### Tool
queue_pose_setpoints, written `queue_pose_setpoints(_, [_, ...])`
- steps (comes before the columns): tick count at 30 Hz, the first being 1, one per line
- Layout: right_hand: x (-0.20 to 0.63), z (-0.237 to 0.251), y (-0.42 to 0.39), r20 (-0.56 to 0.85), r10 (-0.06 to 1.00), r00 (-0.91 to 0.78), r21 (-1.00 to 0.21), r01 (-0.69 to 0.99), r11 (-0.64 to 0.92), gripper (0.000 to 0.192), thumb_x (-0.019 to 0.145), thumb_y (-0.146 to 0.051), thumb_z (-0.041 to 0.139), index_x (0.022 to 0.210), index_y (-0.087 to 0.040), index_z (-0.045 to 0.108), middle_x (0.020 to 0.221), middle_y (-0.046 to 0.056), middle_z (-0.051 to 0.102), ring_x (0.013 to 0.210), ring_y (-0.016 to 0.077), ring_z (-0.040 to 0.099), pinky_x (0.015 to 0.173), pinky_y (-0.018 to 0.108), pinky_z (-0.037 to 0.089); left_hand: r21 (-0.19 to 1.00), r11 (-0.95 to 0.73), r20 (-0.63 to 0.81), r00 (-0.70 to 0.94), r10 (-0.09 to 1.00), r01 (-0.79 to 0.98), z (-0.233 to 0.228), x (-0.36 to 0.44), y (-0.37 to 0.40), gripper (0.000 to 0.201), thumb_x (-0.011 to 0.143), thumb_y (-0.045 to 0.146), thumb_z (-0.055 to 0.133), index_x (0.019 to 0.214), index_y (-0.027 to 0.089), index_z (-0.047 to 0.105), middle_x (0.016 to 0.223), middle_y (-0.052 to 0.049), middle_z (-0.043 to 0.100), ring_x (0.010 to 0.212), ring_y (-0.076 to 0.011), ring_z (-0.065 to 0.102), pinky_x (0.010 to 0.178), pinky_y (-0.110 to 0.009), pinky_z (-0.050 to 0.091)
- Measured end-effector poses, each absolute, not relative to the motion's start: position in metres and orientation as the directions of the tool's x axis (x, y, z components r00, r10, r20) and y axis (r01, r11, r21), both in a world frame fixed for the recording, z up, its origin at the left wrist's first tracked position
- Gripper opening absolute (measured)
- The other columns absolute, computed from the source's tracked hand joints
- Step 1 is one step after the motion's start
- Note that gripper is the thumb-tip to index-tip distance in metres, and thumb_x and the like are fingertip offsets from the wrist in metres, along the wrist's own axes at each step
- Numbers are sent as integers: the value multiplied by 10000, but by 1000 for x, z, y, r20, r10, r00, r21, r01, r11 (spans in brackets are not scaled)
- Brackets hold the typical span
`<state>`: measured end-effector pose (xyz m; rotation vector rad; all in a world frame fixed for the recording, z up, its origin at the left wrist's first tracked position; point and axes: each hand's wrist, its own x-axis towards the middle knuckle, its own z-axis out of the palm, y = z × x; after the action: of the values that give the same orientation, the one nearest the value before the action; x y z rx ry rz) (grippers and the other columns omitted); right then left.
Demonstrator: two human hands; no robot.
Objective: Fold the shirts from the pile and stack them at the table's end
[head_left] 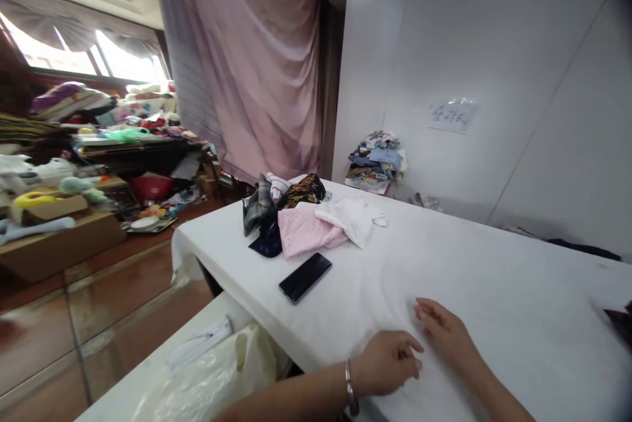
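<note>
The right forearm is being cut off by the bottom edge, and the left arm likewise. A dark thing (621, 323) is being clipped by the right edge, too little shown to be identified. The writing on the note (451, 116) is being rendered too small to be read. The shelf clutter (74, 139) is being blurred beyond telling.

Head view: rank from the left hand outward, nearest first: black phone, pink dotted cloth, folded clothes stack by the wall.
From the left hand:
1. Black phone, lying flat on the white tablecloth, up-left.
2. Pink dotted cloth, just beyond the phone.
3. Folded clothes stack, at the far wall.
</note>
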<state>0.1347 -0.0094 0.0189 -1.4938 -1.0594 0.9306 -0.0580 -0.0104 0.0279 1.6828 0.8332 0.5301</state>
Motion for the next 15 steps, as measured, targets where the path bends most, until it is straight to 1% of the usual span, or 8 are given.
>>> queue_pose_setpoints(2, [131, 8, -4, 50, 947, 318, -975, 223, -23, 403, 614, -462, 744, 928, -209, 742, 939, 87, 745, 904, 270, 677, 813, 373, 533, 978, -1, -130, 608, 783, 210, 37, -63, 12, 269, 759, 334, 585, 995, 256, 687, 757, -50, 713, 426, -100, 482, 437, -267, 386])
queue_pose_setpoints(4, [131, -2, -3, 66, 941, 333, -975, 223, -11, 398, 631, -476, 731, 928, -211, 743, 950, 86, 745, 925, 273, 671, 863, 381, 513, 976, -43, -79, 526, 847, 216, 55, -74, 46, 292, 758, 322, 594, 1016, 214, 675, 771, -32, 699, 430, -75, 463, 438, -231, 381])
queue_pose_setpoints(6, [133, -7, -3, 35, 934, 355, -986, 168, -26, 413, 630, -495, 726, 929, -211, 739, 915, 85, 746, 898, 272, 673, 847, 383, 517, 952, -110, -12, 393, 919, 285, 78, -89, 87, 306, 771, 310, 612, 1049, 192, 658, 806, -22, 688, 470, -69, 492, 474, -213, 407])
queue_pose_setpoints(7, [134, -7, -3, 16, 933, 360, -990, 139, -36, 419, 625, -506, 727, 921, -209, 738, 889, 83, 745, 872, 269, 674, 827, 382, 521, 937, -100, 0, 289, 957, 334, 88, -96, 110, 305, 785, 311, 617, 1062, 187, 651, 834, -24, 686, 492, -72, 514, 487, -208, 415])
queue_pose_setpoints(8, [133, -6, -4, 2, 933, 359, -992, 116, -42, 425, 621, -517, 727, 911, -207, 739, 862, 81, 742, 845, 265, 673, 806, 380, 524, 926, -27, -36, 157, 987, 377, 98, -102, 132, 299, 795, 307, 624, 1066, 182, 647, 853, -29, 685, 509, -79, 536, 500, -209, 427])
queue_pose_setpoints(9, [133, -3, -4, -4, 935, 354, -994, 103, -43, 428, 618, -528, 728, 899, -205, 740, 836, 78, 737, 820, 260, 669, 785, 375, 525, 918, 15, -53, 85, 995, 395, 106, -108, 154, 299, 827, 310, 597, 1083, 159, 630, 876, -51, 682, 526, -91, 554, 501, -217, 432])
queue_pose_setpoints(12, [130, 8, -6, 11, 945, 326, -996, 89, -19, 425, 625, -554, 724, 859, -200, 744, 772, 68, 717, 778, 241, 653, 747, 353, 513, 901, 87, -76, -44, 996, 424, 118, -115, 209, 335, 932, 357, 460, 1054, 81, 606, 893, -115, 666, 592, -130, 602, 525, -253, 462])
queue_pose_setpoints(15, [128, 11, -6, 1, 947, 321, -998, 56, -18, 444, 624, -582, 726, 839, -194, 740, 733, 62, 700, 731, 224, 632, 689, 336, 500, 893, 74, -37, -91, 995, 445, 115, -112, 242, 336, 946, 382, 476, 1076, 95, 593, 942, -90, 652, 715, -143, 628, 626, -297, 529])
